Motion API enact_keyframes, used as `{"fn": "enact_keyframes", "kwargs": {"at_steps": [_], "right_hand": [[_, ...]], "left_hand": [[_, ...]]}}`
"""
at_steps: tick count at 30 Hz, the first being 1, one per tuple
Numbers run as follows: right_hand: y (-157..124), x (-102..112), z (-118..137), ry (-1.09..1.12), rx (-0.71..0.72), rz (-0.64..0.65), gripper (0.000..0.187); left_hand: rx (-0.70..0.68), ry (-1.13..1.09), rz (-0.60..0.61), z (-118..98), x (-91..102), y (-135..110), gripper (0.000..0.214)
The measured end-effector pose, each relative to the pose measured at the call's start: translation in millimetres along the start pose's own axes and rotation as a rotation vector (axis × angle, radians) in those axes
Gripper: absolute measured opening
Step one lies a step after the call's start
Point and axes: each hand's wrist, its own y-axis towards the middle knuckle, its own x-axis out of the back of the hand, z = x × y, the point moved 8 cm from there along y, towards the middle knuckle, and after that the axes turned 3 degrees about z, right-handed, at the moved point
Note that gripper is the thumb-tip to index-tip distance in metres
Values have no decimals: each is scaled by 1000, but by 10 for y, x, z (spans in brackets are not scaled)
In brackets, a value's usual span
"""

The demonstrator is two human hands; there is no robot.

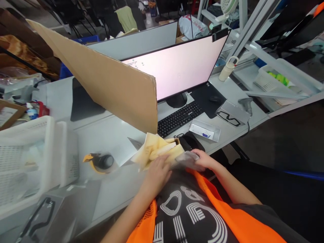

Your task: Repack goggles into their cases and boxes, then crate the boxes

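Crumpled pale-yellow paper (162, 148) sits in front of my body at the desk edge, with a small brown opening at its top. My left hand (158, 170) is closed on its near side, fingers bent over it. To the right, my right hand (202, 159) pinches a greyish, thin plastic bag (187, 159) that lies against the paper. What is inside the paper and bag is hidden. A black pouch (191, 141) lies just beyond my right hand. Left of the paper are a white sheet-like panel (124, 152) and a blurred black-and-yellow tape dispenser (101, 162).
A large cardboard sheet (113, 87) stands across the desk, partly hiding the monitor (182, 64). Past the paper is a keyboard (179, 118). An open silver box (205, 131) and a box with a glasses picture (233, 113) stand right. White baskets (48, 148) stand left.
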Motion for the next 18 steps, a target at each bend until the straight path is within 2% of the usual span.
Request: {"fn": "enact_keyframes", "kwargs": {"at_steps": [3, 6, 8, 11, 14, 16, 18], "right_hand": [[-34, 105, -12, 13, -30, -62, 58], [-261, 340, 109, 18, 24, -118, 53], [-526, 493, 357, -8, 169, -142, 49], [-1025, 633, 866, -88, 404, -202, 44], [-1404, 550, 1335, -189, 507, -205, 49], [-1538, 363, 1615, -240, 569, -149, 57], [-1591, 98, 1859, -250, 636, -48, 64]], "left_hand": [[7, -66, -34, 33, 39, -64, 16], [40, -216, -58, 74, 93, -144, 19], [94, -387, -54, 120, 92, -192, 22], [233, -712, -43, 211, -4, -212, 26], [329, -1159, -129, 258, -117, -120, 57], [330, -1479, -223, 243, -139, -25, 86], [335, -1708, -316, 222, -96, 14, 102]]}}
